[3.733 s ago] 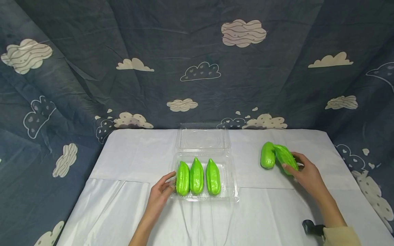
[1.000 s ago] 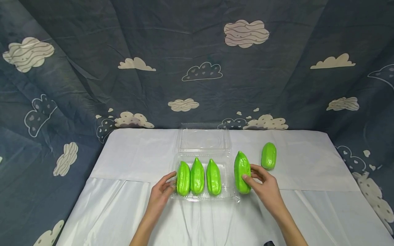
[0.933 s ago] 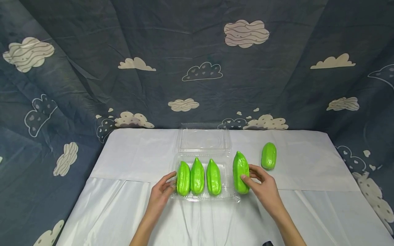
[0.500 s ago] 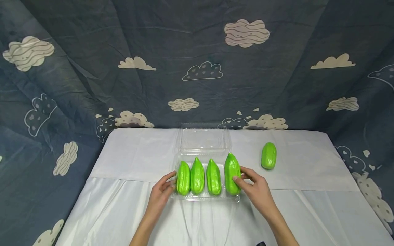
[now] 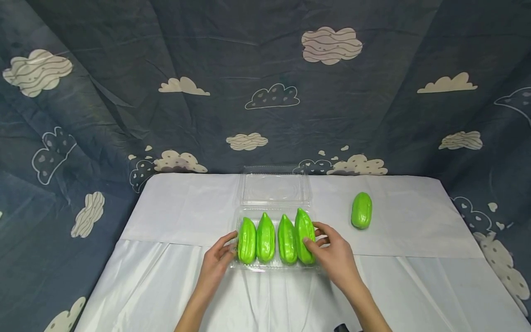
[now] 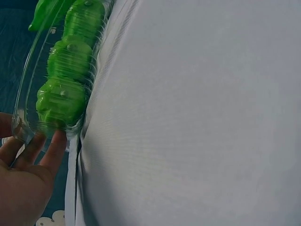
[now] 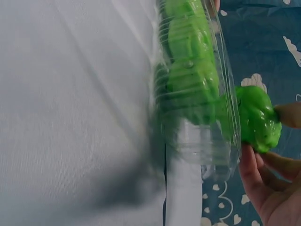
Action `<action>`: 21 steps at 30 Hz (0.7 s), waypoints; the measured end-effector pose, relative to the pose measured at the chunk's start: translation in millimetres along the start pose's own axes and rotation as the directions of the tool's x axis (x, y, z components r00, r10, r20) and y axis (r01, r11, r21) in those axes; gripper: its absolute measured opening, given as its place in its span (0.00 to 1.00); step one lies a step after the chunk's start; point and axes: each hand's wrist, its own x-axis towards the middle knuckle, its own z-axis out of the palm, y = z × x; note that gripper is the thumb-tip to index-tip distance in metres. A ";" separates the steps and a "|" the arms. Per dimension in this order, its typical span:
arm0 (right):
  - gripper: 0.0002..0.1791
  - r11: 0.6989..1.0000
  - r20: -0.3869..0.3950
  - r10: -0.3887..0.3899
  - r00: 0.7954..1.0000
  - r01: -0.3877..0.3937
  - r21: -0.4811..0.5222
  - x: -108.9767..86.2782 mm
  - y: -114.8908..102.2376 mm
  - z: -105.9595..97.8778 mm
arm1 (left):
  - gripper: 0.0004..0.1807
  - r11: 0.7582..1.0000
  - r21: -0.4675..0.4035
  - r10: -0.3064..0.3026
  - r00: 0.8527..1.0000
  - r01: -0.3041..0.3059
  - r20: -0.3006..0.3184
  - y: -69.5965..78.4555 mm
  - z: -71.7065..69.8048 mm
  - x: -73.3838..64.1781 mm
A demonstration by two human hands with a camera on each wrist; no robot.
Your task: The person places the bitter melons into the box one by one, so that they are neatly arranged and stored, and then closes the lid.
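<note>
Plainly, we see the right hand [image 5: 337,258] pinching one green gourd [image 5: 304,237] from the right, at about the middle of its length, its grip narrowed to the gourd's width. The piece is over the right end of a clear container [image 5: 271,266], just beside the rightmost of three resting gourds [image 5: 266,237]; we cannot tell whether those two touch. The left hand [image 5: 217,258] holds the container's left end between thumb and fingers.

The held gourd looks bright and glossy, with lengthwise ridges, a bumpy skin and a pointed tip directed to the far side, leaning slightly left. A fifth gourd [image 5: 362,210], seemingly shorter and more rounded, lies well apart on the right of the white-covered worktop [image 5: 178,207].

From the right wrist we learn what the head view hides: the held gourd is raised above the container's rim [image 7: 231,89], while the others sit low behind the ribbed wall [image 7: 162,101]. The left wrist view shows fingertips [image 6: 59,139] against the container's outside. Only the head view gives us the whole lid [image 5: 274,189], laid back on the far side.
</note>
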 end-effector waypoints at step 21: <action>0.30 0.969 -0.149 -0.135 0.980 0.100 -0.226 -0.1 -7.8 24.6 | 0.25 1.000 -0.001 0.001 1.000 -0.001 -0.006 -0.3 -0.2 -0.3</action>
